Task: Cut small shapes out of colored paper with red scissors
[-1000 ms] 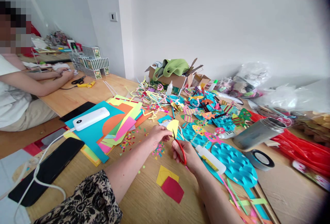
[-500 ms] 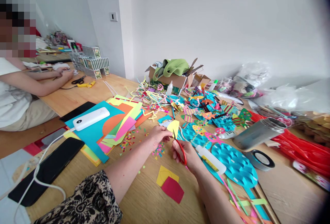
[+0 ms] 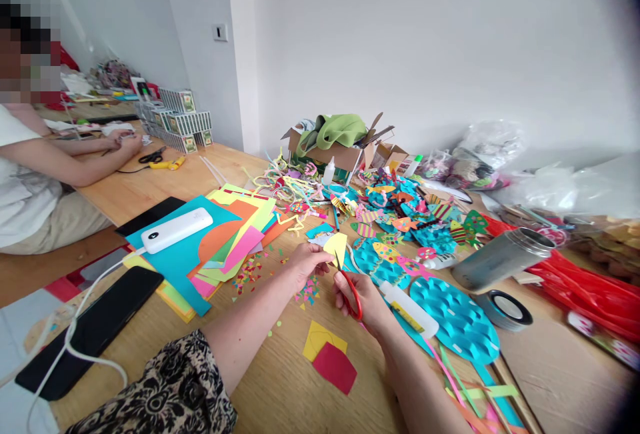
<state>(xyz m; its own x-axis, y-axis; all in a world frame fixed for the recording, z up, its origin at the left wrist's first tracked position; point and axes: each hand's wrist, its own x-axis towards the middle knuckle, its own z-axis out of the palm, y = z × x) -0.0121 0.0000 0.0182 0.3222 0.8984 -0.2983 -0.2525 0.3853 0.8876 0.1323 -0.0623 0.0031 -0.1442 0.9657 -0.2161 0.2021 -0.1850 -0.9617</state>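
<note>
Between the thumb and fingers of my left hand (image 3: 309,265) is a small piece of yellow paper (image 3: 336,246). My right hand (image 3: 367,301) is wrapped round the red handles of a pair of scissors (image 3: 357,297), whose blades meet the lower edge of the yellow paper. Small paper scraps (image 3: 307,291) lie scattered beneath my hands. Nearer to me on the table are a yellow paper piece with a drawn curve (image 3: 320,336) and a dark red paper piece (image 3: 336,367), which overlaps it.
Coloured paper sheets (image 3: 235,234) with a white power bank (image 3: 177,230) lie left, beside a black phone (image 3: 95,331). Right are a glue bottle (image 3: 410,311), blue paper disc (image 3: 455,317), tape roll (image 3: 505,309) and metal flask (image 3: 500,261). Another person's hands (image 3: 125,144) work at far left.
The yellow paper has tilted very slightly at the scissor blades, while my hands stay nearly in place. The other person's head has shifted a little to the left.
</note>
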